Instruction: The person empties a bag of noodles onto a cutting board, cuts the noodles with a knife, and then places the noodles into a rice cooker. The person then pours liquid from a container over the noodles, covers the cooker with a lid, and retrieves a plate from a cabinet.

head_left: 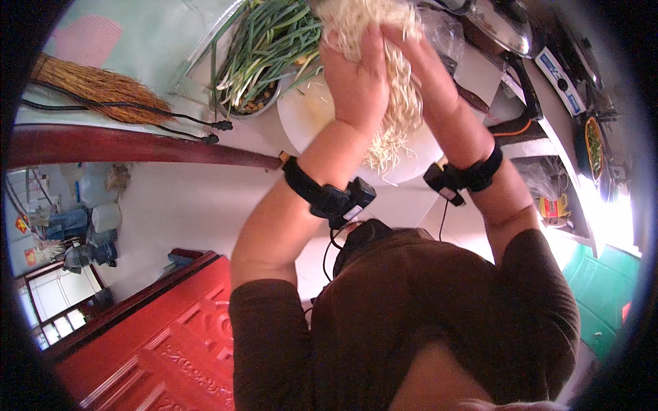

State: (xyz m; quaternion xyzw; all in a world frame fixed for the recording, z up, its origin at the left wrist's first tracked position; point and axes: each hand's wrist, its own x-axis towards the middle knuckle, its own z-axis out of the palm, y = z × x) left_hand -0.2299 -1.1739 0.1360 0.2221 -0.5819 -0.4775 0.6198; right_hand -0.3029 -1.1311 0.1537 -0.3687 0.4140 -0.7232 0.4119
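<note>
A large bunch of thin pale noodles (398,97) is gathered in both my hands at the top of the view. My left hand (358,77) grips the bunch from the left, thumb towards the middle. From the right, my right hand (411,49) holds the same bunch, its fingers partly hidden by strands. The noodle ends hang down over a round whitish board (308,110), and some strands rest on or just above its near edge. Black straps with small devices circle both wrists.
Left of the board, green scallions (272,46) lie across a bowl (255,107) of small brown pieces. A straw broom (105,90) and black cables (195,120) lie farther left. At right are a dark handle (472,98), a metal lid (501,25) and a stove panel (560,81) with a knob.
</note>
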